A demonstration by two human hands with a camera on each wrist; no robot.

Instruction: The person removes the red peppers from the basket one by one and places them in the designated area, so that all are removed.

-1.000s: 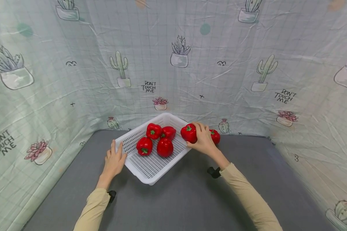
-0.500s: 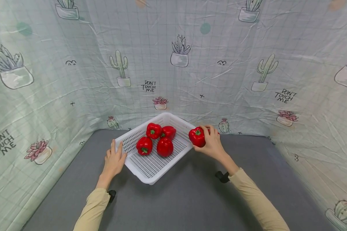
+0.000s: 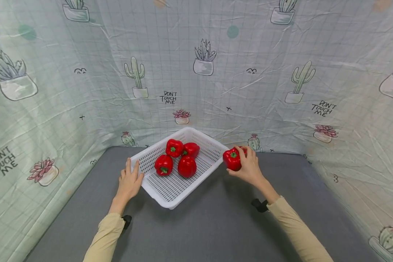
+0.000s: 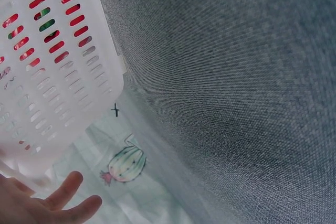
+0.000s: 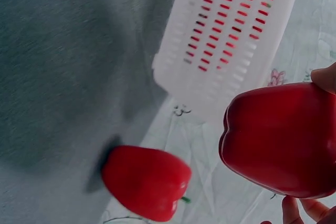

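White basket (image 3: 170,187) on the head cam: four red peppers (image 3: 186,166) inside, left hand (image 3: 129,183) spread at its rim, right hand (image 3: 249,165) pinching another pepper (image 3: 231,160) by its right corner. Left wrist: fingers (image 4: 67,191) splayed, yep. Right wrist: I see a sixth pepper (image 5: 146,182) on grey tabletop (image 5: 58,87).

A glossy red pepper (image 3: 231,160) is held beside the perforated white basket (image 3: 170,188)
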